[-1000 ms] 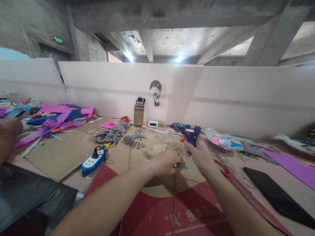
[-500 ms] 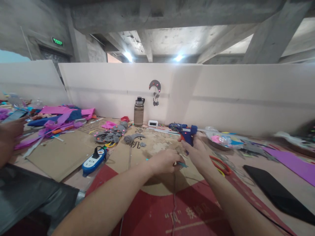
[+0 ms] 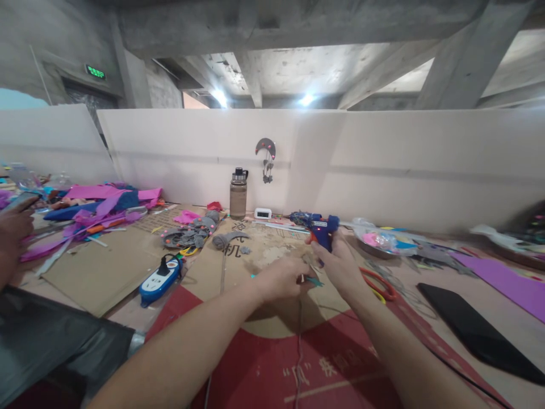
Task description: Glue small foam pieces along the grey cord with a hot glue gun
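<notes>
My right hand [image 3: 340, 264] is wrapped round the handle of a blue hot glue gun [image 3: 322, 230], held just above the cardboard-covered table [image 3: 106, 272]. Its nozzle points left and down. My left hand [image 3: 283, 278] is closed in a pinch on a small teal piece [image 3: 314, 280], right beside the right hand and under the gun. A thin cord [image 3: 298, 341] runs from the hands toward me across the red printed cardboard.
Red-handled scissors [image 3: 377, 284] lie right of my hands, a black flat slab [image 3: 477, 332] further right. A blue-white power strip [image 3: 159, 278], grey felt pieces [image 3: 191, 234] and a bottle [image 3: 238, 193] stand left and behind. Another person's hand [image 3: 12, 227] holds a phone at far left.
Both hands with the glue gun and the teal piece have shifted slightly left and away from me; the grips are unchanged.
</notes>
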Action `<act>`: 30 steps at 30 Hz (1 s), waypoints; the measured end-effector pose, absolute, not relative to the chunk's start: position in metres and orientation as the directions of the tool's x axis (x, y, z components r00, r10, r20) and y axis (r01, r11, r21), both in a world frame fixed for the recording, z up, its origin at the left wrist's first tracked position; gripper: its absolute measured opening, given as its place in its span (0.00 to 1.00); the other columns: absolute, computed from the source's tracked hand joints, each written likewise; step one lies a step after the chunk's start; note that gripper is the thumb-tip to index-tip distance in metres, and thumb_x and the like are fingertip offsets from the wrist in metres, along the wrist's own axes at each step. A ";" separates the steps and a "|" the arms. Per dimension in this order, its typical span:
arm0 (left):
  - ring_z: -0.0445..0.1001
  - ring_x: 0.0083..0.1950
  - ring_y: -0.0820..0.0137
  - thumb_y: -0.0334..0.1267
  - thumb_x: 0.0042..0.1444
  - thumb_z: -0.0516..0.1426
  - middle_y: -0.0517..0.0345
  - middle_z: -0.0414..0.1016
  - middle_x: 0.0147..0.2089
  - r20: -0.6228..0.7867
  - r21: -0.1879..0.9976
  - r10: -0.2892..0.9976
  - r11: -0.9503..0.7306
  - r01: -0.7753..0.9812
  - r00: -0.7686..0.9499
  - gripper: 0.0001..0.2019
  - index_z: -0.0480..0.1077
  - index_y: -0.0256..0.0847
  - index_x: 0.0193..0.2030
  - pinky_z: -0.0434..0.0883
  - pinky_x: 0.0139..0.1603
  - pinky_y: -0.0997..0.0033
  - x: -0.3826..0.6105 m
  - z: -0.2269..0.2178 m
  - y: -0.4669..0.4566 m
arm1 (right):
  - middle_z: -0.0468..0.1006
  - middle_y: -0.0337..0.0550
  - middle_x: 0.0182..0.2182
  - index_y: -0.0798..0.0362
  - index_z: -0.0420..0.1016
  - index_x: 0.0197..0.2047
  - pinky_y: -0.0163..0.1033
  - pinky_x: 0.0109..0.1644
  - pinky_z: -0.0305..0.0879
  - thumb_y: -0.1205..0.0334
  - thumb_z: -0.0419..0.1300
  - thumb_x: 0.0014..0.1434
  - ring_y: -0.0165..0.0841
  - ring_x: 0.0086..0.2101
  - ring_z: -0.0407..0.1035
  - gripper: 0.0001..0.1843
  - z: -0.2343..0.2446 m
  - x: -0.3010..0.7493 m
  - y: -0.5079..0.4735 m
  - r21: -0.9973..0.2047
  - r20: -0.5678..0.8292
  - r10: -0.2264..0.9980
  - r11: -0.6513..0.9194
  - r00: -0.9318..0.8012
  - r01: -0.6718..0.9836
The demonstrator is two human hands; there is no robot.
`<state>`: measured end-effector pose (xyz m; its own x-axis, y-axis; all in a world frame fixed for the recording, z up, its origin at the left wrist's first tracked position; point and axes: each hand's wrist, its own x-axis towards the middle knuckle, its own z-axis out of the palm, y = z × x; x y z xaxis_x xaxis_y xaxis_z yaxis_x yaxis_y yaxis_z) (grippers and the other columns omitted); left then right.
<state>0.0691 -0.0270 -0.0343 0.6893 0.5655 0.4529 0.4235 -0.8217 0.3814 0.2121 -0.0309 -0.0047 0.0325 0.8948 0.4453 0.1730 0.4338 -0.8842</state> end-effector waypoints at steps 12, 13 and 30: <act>0.59 0.20 0.80 0.37 0.41 0.59 0.64 0.62 0.20 0.166 0.985 0.986 -0.164 -0.054 0.025 0.07 0.68 0.36 0.26 0.59 0.21 0.79 0.043 -0.020 -0.001 | 0.71 0.42 0.31 0.54 0.64 0.45 0.38 0.30 0.61 0.52 0.53 0.55 0.31 0.26 0.62 0.18 0.001 0.217 -0.035 -0.813 0.526 0.844 0.462 0.107 0.354; 0.59 0.20 0.80 0.37 0.40 0.59 0.64 0.63 0.20 0.161 0.985 0.987 -0.161 -0.068 0.004 0.07 0.69 0.36 0.26 0.59 0.21 0.79 0.040 -0.019 0.001 | 0.72 0.43 0.32 0.53 0.64 0.46 0.39 0.32 0.62 0.51 0.53 0.56 0.32 0.27 0.64 0.18 0.000 0.217 -0.035 -0.801 0.532 0.842 0.464 0.093 0.378; 0.57 0.17 0.80 0.39 0.40 0.58 0.66 0.60 0.16 0.218 0.976 0.971 -0.218 0.007 -0.103 0.08 0.69 0.36 0.25 0.55 0.19 0.79 0.031 -0.019 0.010 | 0.73 0.48 0.43 0.51 0.61 0.52 0.46 0.46 0.63 0.61 0.52 0.57 0.40 0.41 0.68 0.19 -0.001 0.213 -0.037 -0.588 0.609 0.783 0.555 -0.129 0.589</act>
<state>0.0312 0.0102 -0.0187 -0.1027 0.9706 0.2176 0.0066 -0.2181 0.9759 0.2126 -0.0375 -0.0013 -0.1291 0.7826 0.6090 0.5890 0.5545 -0.5878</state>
